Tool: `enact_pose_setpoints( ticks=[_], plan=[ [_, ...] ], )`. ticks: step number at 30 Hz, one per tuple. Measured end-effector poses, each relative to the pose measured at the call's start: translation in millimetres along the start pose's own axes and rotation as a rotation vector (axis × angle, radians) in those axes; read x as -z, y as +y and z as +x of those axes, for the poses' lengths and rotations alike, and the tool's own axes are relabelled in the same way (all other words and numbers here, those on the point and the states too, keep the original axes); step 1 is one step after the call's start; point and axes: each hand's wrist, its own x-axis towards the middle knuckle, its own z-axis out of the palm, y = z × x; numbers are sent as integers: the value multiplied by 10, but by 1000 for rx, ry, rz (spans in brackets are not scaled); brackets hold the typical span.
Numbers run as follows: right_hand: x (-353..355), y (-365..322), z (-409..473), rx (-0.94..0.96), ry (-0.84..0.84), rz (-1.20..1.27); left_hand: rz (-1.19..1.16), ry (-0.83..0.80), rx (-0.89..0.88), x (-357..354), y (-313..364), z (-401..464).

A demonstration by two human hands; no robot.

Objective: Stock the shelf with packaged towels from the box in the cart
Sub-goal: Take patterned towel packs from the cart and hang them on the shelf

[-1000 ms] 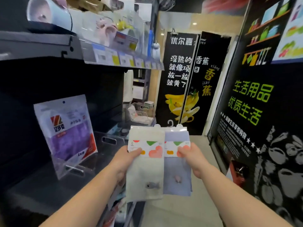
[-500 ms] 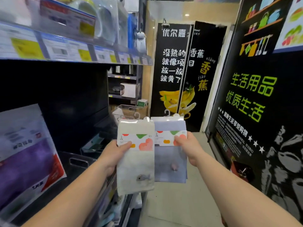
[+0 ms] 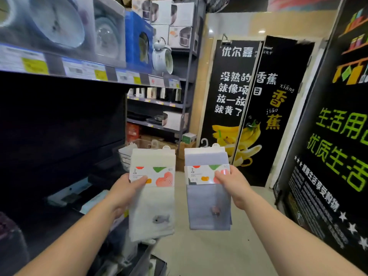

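I hold two packaged towels out in front of me over the aisle. My left hand (image 3: 124, 191) pinches the white towel pack (image 3: 152, 208) at its left edge, thumb on the printed paper band. A small grey fish is stitched low on it. My right hand (image 3: 232, 186) pinches the blue-grey towel pack (image 3: 208, 208) at its right edge, thumb on the band. Both packs hang upright with a narrow gap between them. The dark shelf (image 3: 59, 214) lies to my left. The cart and box are not clearly visible.
An upper shelf (image 3: 83, 71) with price tags carries boxed bowls and a white kettle (image 3: 162, 56). A wire basket (image 3: 127, 154) sits behind the white pack. Banana posters (image 3: 249, 108) stand ahead, a black printed wall (image 3: 328, 156) on the right, pale floor (image 3: 209, 251) below.
The two packs, side by side and touching before, have moved apart into a gap. My view has shifted forward and right, and the purple pack on the shelf has slid to the lower left edge.
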Motion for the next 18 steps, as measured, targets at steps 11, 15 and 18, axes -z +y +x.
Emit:
enact_pose_setpoints(
  ticks=[11,15,18],
  plan=[
    [-57,78,1202,21,-215,59,80,221,-10,-167,-21,435],
    [-319,61,1612,31,-281,64,101,289,-14,58,-12,642],
    [-494,13,1916,30,-299,72,77,344,-11,208,6,852]
  ],
)
